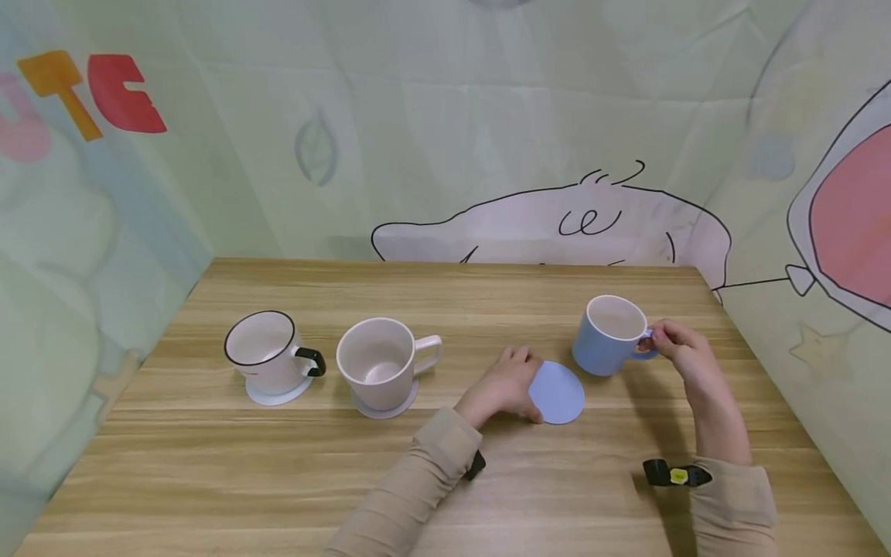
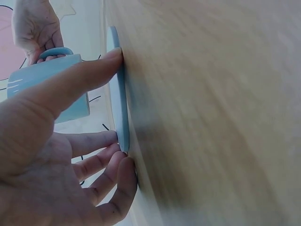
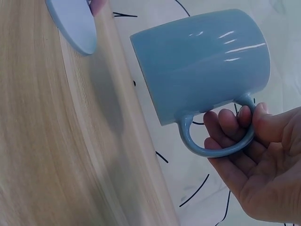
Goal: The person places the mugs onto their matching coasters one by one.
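My right hand [image 1: 689,360] grips the handle of a light blue mug [image 1: 602,340]. In the right wrist view the mug [image 3: 207,61] hangs above the table, fingers curled through its handle [image 3: 211,151]. My left hand [image 1: 511,383] pinches a round pale blue coaster [image 1: 559,393] by its edges. The left wrist view shows this coaster [image 2: 118,99] nearly edge-on at the tabletop, with the thumb on one side and fingertips on the other. Whether it touches the wood, I cannot tell.
Left of my hands, a white mug [image 1: 378,363] stands on a round coaster [image 1: 386,410]. Farther left, a white mug with a black rim and handle [image 1: 261,352] stands on another coaster [image 1: 278,396]. A printed cloth [image 1: 431,155] hangs behind the wooden table [image 1: 230,495].
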Tool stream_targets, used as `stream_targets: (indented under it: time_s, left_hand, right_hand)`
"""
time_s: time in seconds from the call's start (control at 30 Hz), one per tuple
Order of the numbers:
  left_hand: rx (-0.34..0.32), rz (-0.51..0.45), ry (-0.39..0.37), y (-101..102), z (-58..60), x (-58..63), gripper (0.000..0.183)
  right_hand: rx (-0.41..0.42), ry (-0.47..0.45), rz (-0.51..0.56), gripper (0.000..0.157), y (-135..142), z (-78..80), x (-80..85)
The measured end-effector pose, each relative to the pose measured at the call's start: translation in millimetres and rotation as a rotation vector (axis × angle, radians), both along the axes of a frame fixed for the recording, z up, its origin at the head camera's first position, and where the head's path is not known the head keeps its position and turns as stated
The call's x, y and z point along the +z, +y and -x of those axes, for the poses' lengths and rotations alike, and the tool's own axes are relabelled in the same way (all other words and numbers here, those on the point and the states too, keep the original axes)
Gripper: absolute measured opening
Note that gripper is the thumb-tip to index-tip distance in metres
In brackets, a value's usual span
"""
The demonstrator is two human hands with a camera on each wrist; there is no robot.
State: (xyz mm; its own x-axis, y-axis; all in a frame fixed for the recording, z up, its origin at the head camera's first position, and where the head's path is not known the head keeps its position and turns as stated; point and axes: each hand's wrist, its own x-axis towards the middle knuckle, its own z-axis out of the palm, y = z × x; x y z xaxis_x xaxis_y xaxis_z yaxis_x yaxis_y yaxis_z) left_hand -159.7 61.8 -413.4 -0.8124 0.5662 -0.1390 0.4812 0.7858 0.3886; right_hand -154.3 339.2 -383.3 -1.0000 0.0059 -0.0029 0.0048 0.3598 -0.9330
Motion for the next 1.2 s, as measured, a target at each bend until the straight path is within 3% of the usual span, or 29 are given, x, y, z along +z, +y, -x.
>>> stream_targets:
  time_s: [0.4, 0.8, 1.2]
  left_hand:
    - [0.004, -0.003, -0.005, -0.9, -0.4, -0.1, 0.086]
    - [0.007, -0.023, -0.018, -0.7, -0.3, 0.6, 0.085]
    - [0.014, -0.03, -0.031, -1.1, 0.3, 1.1, 0.087]
  right_hand:
    - [0.013, 0.018, 0.035, 0.025, -2.1, -1.5, 2.8]
    - [0.022, -0.002, 0.004, 0.025, -3.9, -1.9, 5.7]
    - [0.081, 0.03, 0.023, 0.023, -7.6, -2.8, 7.2]
